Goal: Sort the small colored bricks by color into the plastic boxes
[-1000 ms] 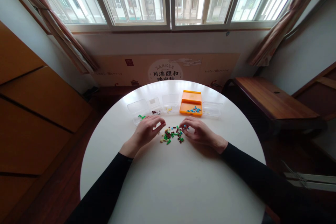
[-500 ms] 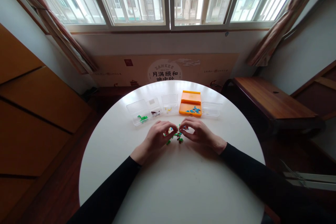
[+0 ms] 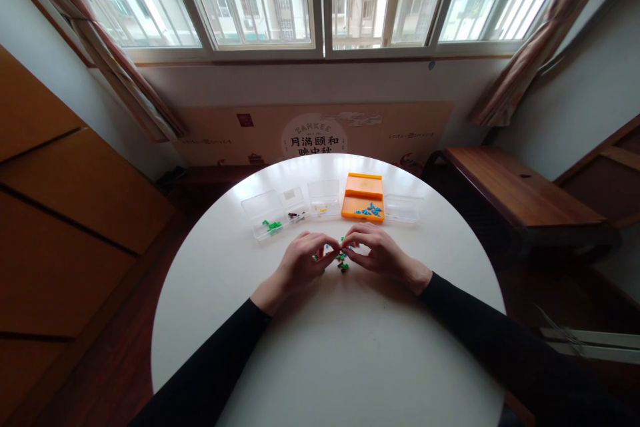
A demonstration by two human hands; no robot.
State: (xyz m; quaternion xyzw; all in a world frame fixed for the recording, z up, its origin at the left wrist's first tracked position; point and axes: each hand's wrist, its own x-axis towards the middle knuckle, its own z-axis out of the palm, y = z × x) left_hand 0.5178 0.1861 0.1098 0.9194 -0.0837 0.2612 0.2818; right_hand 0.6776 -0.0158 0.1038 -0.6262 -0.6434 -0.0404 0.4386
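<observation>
Left hand (image 3: 300,261) and right hand (image 3: 377,252) curl, fingertips pinched narrow over a scatter of tiny hard plastic bricks (image 3: 342,263) on the smooth round white desk (image 3: 350,347); whether either grips a piece is unclear. Clear boxes (image 3: 267,207) and an orange tray (image 3: 363,197) sit behind

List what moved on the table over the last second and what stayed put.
The left hand slid right, in over the pile of small coloured pieces, so it now covers most of them. Its fingertips meet those of the right hand, which barely shifted. Whether either hand grips a piece cannot be told. The orange box and the clear boxes stayed where they were.
</observation>
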